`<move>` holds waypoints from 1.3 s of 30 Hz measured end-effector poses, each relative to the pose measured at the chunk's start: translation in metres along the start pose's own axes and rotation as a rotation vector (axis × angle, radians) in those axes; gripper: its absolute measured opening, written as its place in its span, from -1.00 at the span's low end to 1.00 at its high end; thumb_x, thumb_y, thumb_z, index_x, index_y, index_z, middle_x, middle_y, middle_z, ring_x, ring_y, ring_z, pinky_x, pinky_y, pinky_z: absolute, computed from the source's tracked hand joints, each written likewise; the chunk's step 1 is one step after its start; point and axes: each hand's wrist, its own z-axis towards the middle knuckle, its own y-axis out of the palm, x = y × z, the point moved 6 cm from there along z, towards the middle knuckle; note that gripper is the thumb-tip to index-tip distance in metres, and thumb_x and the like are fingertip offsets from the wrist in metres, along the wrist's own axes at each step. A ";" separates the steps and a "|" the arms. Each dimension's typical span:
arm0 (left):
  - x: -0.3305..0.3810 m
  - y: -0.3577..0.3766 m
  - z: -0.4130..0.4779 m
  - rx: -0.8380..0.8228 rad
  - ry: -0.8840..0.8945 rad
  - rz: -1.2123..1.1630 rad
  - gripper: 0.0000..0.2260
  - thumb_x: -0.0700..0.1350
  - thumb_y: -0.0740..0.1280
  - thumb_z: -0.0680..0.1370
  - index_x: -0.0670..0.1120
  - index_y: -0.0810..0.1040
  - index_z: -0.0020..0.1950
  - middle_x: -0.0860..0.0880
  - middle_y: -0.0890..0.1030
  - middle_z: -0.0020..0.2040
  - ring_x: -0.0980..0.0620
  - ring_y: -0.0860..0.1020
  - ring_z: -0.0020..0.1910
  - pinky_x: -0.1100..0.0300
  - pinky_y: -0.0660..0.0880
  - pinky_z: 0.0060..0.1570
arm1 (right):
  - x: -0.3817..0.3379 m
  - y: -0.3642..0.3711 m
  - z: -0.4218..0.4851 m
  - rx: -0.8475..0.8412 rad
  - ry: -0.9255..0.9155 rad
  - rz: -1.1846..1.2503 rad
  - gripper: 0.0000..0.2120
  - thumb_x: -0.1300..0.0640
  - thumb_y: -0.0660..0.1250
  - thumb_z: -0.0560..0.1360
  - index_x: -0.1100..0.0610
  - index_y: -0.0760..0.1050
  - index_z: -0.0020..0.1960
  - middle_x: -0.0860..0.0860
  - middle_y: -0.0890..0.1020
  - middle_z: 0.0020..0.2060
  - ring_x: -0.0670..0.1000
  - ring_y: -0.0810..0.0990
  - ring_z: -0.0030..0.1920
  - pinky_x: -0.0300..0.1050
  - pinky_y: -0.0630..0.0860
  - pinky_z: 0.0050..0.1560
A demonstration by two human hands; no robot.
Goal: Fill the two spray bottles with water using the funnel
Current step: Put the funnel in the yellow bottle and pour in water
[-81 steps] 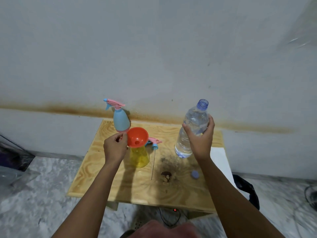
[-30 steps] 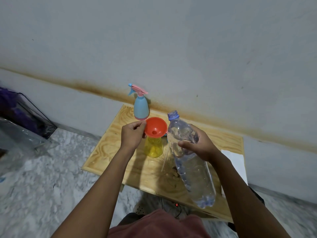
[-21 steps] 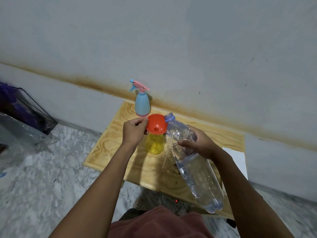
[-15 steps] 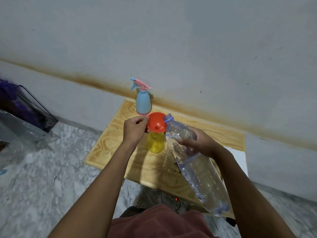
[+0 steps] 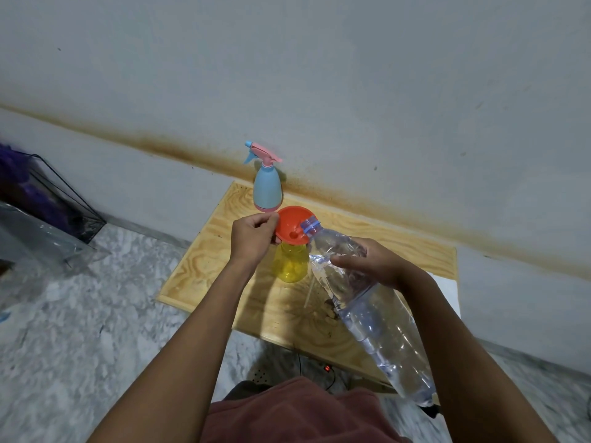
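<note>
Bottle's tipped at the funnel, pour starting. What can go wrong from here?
1. The mouth of the water bottle sits at the right rim of the funnel, not over its hole; water may run onto the table.
2. The right hand grips that bottle near its shoulder; a sudden glug could flood the funnel.
3. The yellow spray bottle is steadied only by the left hand pinching the funnel rim; a nudge could tip it.

A stained wall rises behind the wooden surface. Far left, a black wire frame with something purple stands on the marble floor.
</note>
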 end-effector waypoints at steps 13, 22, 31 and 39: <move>-0.002 0.000 0.001 0.002 -0.010 -0.002 -0.85 -0.16 0.37 0.60 -0.16 0.73 -0.04 -0.11 0.58 -0.41 0.04 0.52 -0.42 -0.03 0.65 -0.07 | -0.007 -0.001 -0.006 -0.044 0.042 -0.019 -0.75 0.14 0.35 0.57 0.14 0.50 0.23 -0.32 0.58 -0.47 -0.34 0.53 -0.43 -0.46 0.40 -0.33; -0.001 0.000 0.001 -0.004 -0.001 0.002 -0.85 -0.16 0.37 0.60 -0.16 0.73 -0.03 -0.11 0.58 -0.40 0.04 0.52 -0.42 -0.05 0.65 -0.07 | -0.012 -0.003 -0.008 -0.033 0.062 -0.068 -0.79 0.13 0.34 0.57 0.14 0.51 0.19 -0.33 0.55 -0.51 -0.35 0.50 -0.46 -0.42 0.36 -0.31; 0.002 0.000 -0.001 -0.007 0.000 0.008 -0.85 -0.16 0.37 0.60 -0.14 0.73 -0.08 -0.12 0.59 -0.39 0.05 0.53 -0.42 -0.06 0.65 -0.07 | -0.013 -0.005 -0.010 -0.026 0.086 -0.080 -0.61 -0.04 0.43 0.50 0.13 0.52 0.23 -0.27 0.57 -0.48 -0.31 0.51 -0.44 -0.28 0.38 -0.20; 0.006 0.000 -0.003 -0.014 0.013 0.009 -0.82 -0.18 0.37 0.61 -0.04 0.70 -0.15 -0.16 0.59 -0.38 0.04 0.52 -0.43 -0.04 0.64 -0.10 | -0.011 -0.007 -0.011 -0.046 0.115 -0.052 -0.69 0.06 0.38 0.55 0.13 0.49 0.25 -0.19 0.50 -0.56 -0.25 0.45 -0.52 -0.41 0.37 -0.40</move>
